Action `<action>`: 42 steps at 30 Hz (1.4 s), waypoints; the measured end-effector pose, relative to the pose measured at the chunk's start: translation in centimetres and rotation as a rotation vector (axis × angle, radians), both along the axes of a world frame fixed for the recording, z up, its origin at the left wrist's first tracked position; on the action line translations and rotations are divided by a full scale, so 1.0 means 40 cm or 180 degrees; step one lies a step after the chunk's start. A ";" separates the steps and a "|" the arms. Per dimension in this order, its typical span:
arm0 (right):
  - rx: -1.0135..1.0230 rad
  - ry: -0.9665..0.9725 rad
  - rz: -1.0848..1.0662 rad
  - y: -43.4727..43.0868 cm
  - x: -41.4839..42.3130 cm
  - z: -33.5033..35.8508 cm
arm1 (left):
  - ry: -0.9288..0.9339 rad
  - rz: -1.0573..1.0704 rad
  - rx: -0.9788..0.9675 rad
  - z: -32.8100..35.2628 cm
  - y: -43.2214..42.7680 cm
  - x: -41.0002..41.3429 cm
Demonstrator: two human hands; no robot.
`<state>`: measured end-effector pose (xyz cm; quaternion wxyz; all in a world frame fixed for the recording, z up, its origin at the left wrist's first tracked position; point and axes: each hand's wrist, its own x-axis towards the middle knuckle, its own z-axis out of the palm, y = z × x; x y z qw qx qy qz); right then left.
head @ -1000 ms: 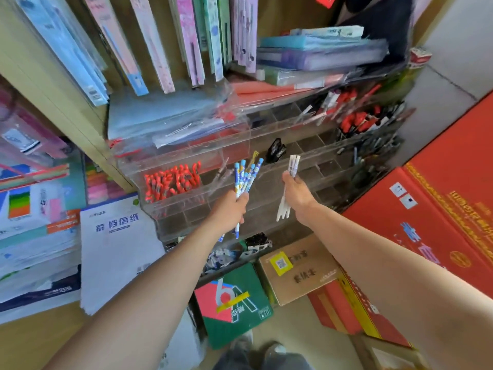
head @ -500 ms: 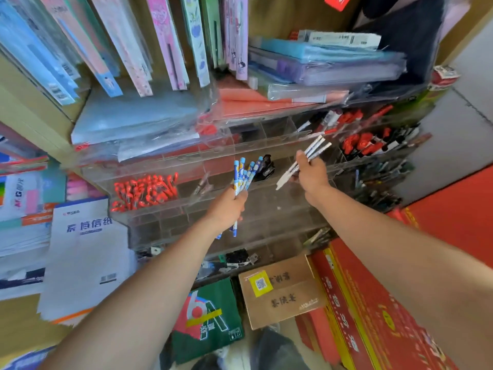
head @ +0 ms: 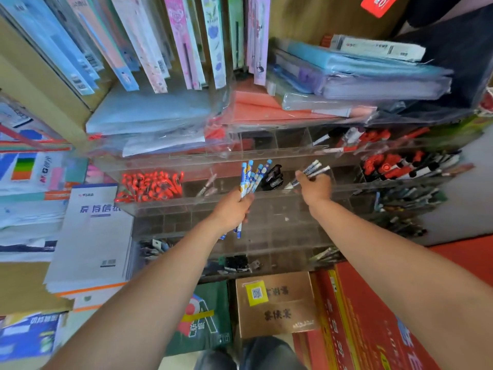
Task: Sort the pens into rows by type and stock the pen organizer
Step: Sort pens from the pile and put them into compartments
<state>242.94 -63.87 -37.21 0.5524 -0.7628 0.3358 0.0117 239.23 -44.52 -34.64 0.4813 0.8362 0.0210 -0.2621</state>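
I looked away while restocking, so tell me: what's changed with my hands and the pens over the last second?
The right hand raised its white pens to the clear organizer, tipping them from upright to a slant beside the black pens. Nothing was let go. The left hand kept gripping the blue pens; the red pens stayed put.

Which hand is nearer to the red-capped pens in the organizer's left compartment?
Left. The left hand, gripping blue pens, is right of the red-capped pens; the right hand, holding white pens, is farther right.
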 end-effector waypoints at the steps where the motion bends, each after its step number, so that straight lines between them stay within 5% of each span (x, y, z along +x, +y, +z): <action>1: -0.0146 0.0043 0.0011 0.001 0.001 0.001 | 0.0005 -0.0007 -0.0004 -0.002 0.001 0.002; 15: -0.0034 0.0055 -0.0232 -0.003 -0.012 -0.003 | 0.0296 -0.0194 -0.0314 0.002 0.028 0.003; 22: 0.0015 -0.0431 -0.0512 0.019 -0.063 0.035 | 0.0277 -0.0313 -0.0404 0.018 0.024 -0.006; 31: 0.1864 -0.0096 0.1394 0.093 -0.159 0.089 | 0.0569 -0.0576 -0.0720 0.049 -0.004 -0.048; 42: 0.1834 -0.0093 0.1056 0.071 -0.172 0.090 | 0.0610 -0.0431 -0.0820 0.066 -0.024 -0.051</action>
